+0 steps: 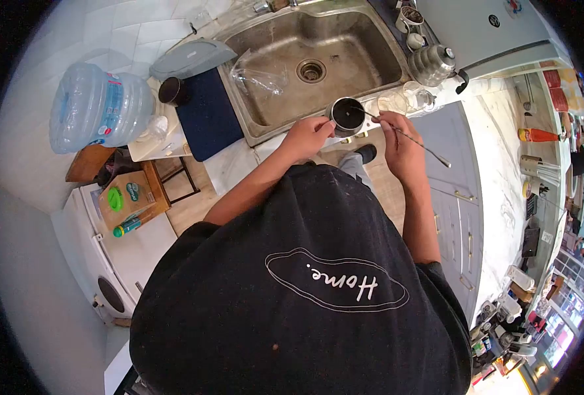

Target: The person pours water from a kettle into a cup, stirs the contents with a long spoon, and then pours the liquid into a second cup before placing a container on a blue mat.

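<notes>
My left hand is closed on the side of a round metal cup at the sink's near edge. The cup holds something dark, with a small light spot on its surface. A long, thin bar spoon with a twisted stem is pinched in my right hand. One end of it reaches into the cup, and the other slants out to the right past my hand. Just right of the cup, clear glass vessels stand on the counter, close to my right fingers.
Beyond the cup lies a steel sink with a clear plastic bag in it. A steel kettle stands to its right. At left are a dark mat, a dark cup and a large water bottle.
</notes>
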`<state>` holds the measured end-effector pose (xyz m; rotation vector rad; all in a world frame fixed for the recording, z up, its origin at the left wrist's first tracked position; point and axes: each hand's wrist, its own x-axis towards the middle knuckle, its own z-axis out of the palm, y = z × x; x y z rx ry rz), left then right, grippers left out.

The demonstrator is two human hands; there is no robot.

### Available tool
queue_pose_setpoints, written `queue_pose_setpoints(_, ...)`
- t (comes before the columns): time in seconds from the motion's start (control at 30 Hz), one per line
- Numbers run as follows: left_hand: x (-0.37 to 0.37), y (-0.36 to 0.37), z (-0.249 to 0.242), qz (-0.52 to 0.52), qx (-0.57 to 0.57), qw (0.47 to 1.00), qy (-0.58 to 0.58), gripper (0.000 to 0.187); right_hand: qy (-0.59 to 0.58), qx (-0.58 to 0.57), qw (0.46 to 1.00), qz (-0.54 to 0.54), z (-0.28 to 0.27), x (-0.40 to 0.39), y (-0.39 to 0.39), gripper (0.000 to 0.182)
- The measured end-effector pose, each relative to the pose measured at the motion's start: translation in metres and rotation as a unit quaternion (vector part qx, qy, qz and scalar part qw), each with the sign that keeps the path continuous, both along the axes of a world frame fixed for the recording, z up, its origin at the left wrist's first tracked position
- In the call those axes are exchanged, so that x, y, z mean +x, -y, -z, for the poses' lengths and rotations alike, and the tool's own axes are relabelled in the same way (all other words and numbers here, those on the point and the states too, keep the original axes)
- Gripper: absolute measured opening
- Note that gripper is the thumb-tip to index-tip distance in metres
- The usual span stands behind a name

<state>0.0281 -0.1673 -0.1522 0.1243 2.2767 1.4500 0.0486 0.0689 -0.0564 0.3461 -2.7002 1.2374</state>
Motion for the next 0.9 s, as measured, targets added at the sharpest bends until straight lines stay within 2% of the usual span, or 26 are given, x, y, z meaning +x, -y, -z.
queue_pose_setpoints(0.2,-0.001,-0.001,-0.001,0.001,-0.007,1.000,0.009,0.038,-0.051,0.030,0.997,-0.047,0.000,0.004,0.010,0.008)
queue_pose_setpoints(0.3,0.000,0.000,-0.012,0.005,-0.026,1.000,-0.003,0.037,-0.060,0.031,0.997,-0.048,0.000,-0.002,0.011,0.009)
queue_pose_setpoints(0.4,0.001,-0.001,-0.016,0.003,-0.046,0.998,-0.031,0.036,-0.014,0.030,0.999,-0.011,-0.004,0.001,0.003,0.009)
queue_pose_setpoints(0.47,0.000,-0.001,-0.011,-0.001,-0.045,0.997,-0.059,0.036,-0.042,0.046,0.998,-0.022,-0.002,0.005,0.002,0.010)
queue_pose_setpoints(0.67,-0.003,0.002,-0.019,0.035,-0.062,0.997,-0.024,0.036,-0.079,0.071,0.994,-0.040,-0.001,0.004,0.011,0.011)
queue_pose_setpoints(0.77,-0.001,0.001,-0.010,0.011,-0.026,0.997,-0.074,0.036,-0.085,0.080,0.993,-0.020,-0.001,0.002,0.008,0.010)
queue_pose_setpoints(0.9,-0.007,0.003,-0.022,0.056,-0.069,0.996,-0.031,0.037,-0.080,0.086,0.993,-0.013,-0.001,0.008,0.004,0.010)
